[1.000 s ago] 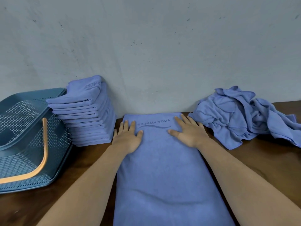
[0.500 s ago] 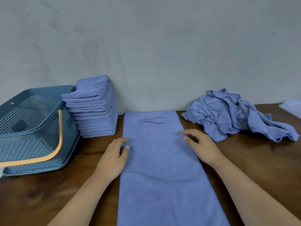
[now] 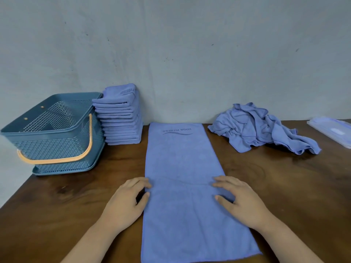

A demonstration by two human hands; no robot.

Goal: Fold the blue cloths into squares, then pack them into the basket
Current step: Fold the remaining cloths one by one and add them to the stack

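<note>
Folded cloths (image 3: 121,126) stand in a tall stack at the left, against the wall and just beside the basket (image 3: 57,149). Its mesh walls show no cloth inside, and neither has shifted, so packing is still to come.

Next is the left hand (image 3: 129,200), which a second ago lay flat by the printed far end and has slid back along the strip toward the person. It now sits at the left hem, partly on the surface (image 3: 66,196), with fingers loosely bent and the fingertips and thumb tip touching the edge. Whether they have pinched it I cannot tell.

Between the hands lies the long cloth (image 3: 182,164), a narrow strip running from the wall toward the person. It is smooth but for one faint crease across it at fingertip level.

The right hand (image 3: 241,202) has made the same slide to the right hem. It rests on the cloth with fingers spread and slightly bent, gripping nothing.

I judge the smoothing pass done and the hands placed for the next crosswise fold toward a square. Further right the loose heap (image 3: 262,130) of unfolded cloths lies unchanged, with a clear packet (image 3: 332,130) at the edge of view, so much folding remains.
</note>
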